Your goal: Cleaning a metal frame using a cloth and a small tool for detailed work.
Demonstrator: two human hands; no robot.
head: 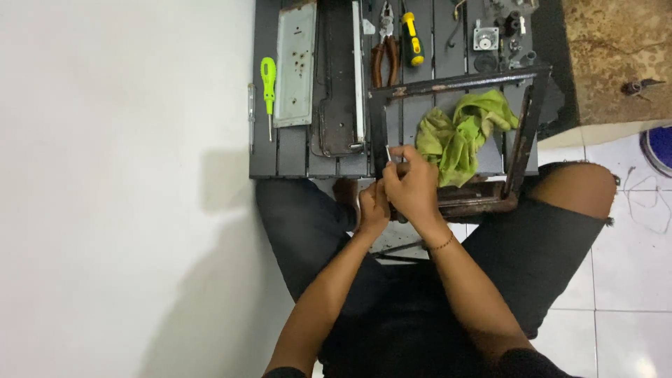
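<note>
A dark rusty rectangular metal frame (455, 84) stands tilted between my knees and the edge of a dark slatted work board (294, 150). Both hands meet at its near left corner. My right hand (413, 185) pinches a small pale piece against the frame's left bar. My left hand (373, 206) is closed just below it, at the same corner; what it holds is hidden. A crumpled lime-green rag (462, 133) lies on the board inside the frame's opening.
On the board lie a lime-green screwdriver (268, 87), a thin tester screwdriver (250, 115), a grey metal plate (295, 63), a dark metal cover (339, 84), pliers (385, 45), a yellow-handled tool (413, 38) and several small parts (497, 35). White tile floor surrounds me.
</note>
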